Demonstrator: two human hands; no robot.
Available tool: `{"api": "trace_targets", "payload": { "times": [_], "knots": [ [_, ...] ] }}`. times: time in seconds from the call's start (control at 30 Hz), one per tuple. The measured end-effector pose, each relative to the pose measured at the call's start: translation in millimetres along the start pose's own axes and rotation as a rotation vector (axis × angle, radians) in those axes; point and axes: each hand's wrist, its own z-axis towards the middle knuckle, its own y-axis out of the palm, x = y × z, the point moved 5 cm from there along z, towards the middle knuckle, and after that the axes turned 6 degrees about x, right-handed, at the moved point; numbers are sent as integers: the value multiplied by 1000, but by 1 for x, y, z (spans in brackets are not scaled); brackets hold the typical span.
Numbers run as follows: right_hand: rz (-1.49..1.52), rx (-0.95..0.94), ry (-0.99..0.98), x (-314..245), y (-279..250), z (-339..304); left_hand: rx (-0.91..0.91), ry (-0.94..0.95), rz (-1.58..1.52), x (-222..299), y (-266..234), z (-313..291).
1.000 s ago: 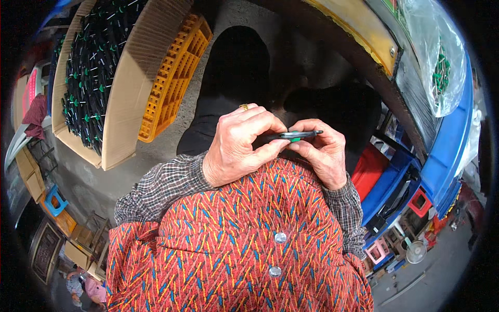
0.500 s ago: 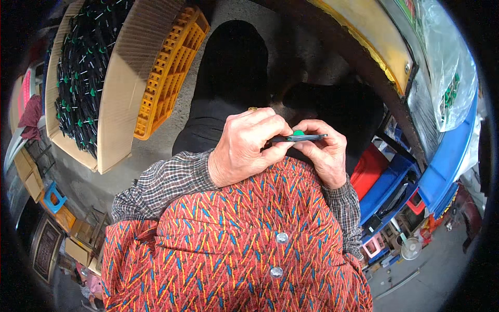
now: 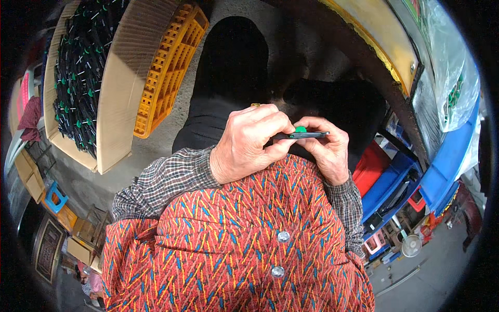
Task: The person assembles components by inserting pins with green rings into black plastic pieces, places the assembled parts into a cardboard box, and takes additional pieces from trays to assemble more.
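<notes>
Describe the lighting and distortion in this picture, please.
Head view: left hand, right hand and tool well lit, fairly sharp; head view: black trousers lose detail, a shadow crosses the carton, the bag has pale sheen; head view: the blue tray looks bowed near the picture's rim.

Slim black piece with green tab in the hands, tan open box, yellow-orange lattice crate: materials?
Slim black piece: plastic or coated metal, can't tell; smooth, pale sheen along its edge.
Green tab: likely plastic; even, saturated colour.
Tan open box: corrugated cardboard, matt; faint parallel ridges on its wall.
Yellow-orange lattice crate: probably moulded plastic, finish unclear; uniform colour, regular openings.
</notes>
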Motion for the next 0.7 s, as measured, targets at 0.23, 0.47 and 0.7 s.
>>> {"api": "trace_targets", "payload": {
  "times": [0.23, 0.47, 0.7],
  "knots": [
    [-44, -20, 0, 4, 0, -1, -4, 0, -5, -1, 1, -1],
    [-37, -57, 4, 5, 0, -1, -1, 5, -4, -1, 2, -2],
    [-80, -102, -27, 5, 2, -1, 16, 16, -11, -1, 1, -3]
  ]
}}
